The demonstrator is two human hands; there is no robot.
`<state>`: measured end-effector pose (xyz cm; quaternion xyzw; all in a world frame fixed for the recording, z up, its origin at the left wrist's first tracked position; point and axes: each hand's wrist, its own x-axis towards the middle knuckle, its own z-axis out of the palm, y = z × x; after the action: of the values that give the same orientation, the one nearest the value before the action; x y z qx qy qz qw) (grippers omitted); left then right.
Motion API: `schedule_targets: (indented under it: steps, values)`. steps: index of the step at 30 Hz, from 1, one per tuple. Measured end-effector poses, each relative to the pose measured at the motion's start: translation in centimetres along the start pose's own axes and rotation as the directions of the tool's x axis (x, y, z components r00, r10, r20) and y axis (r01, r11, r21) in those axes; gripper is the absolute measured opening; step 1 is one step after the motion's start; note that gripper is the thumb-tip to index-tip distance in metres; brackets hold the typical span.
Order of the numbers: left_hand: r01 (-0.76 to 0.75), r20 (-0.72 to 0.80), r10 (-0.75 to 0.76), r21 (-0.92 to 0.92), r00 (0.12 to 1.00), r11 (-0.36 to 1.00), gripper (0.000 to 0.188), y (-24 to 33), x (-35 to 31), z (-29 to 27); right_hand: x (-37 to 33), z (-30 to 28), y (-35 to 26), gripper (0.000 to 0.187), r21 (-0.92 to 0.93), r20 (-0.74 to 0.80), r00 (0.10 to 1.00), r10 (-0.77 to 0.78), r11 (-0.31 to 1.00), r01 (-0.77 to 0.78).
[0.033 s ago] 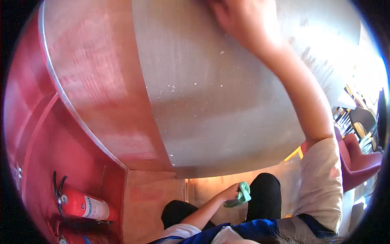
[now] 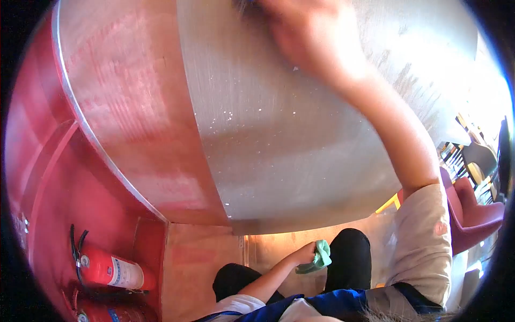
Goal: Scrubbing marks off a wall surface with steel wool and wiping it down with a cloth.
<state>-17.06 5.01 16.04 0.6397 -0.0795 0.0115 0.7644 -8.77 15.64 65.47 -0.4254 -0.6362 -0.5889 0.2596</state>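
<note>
A broad brushed-metal panel [image 2: 284,161] fills the space before me, dotted with small white specks and darker streaks. My right hand [image 2: 314,32] is closed against its upper part, the arm stretched up from the right. At its fingertips the edge of a dark wiry pad [image 2: 245,6] shows; the rest is hidden or cut off by the upper rim. Low down, my left hand [image 2: 304,254] rests between my knees, closed around a pale green cloth [image 2: 321,257]. That cloth hangs bunched, apart from the panel.
Red fire extinguishers [image 2: 112,271] stand in a red-walled recess [image 2: 102,188] at lower left. A reddish metal strip [image 2: 134,118] borders the panel. Purple-red chairs [image 2: 472,209] are at right, near a dark seat [image 2: 480,155]. Beneath the panel lies a brownish floor [image 2: 198,257].
My right hand has slid left across the panel, bringing the dark wiry pad's edge into sight. The left hand and green cloth stay in place.
</note>
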Motion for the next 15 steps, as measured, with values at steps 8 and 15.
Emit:
schedule_targets:
  steps: [8, 15]
  values:
    - [0.012, -0.016, -0.011, 0.075, 1.0, 0.997, 0.018, 1.0, -0.3, 0.1, -13.9, 4.3, -13.4, 0.012, 0.596, 0.208, 0.829, -0.519, 0.739, 0.313]
    - [-0.033, -0.03, 0.033, -0.018, 0.999, 0.999, 0.017, 0.4, -0.2, 0.6, 0.9, 1.2, -2.7, 0.029, 0.199, 0.059, 0.927, -0.37, 0.915, 0.352]
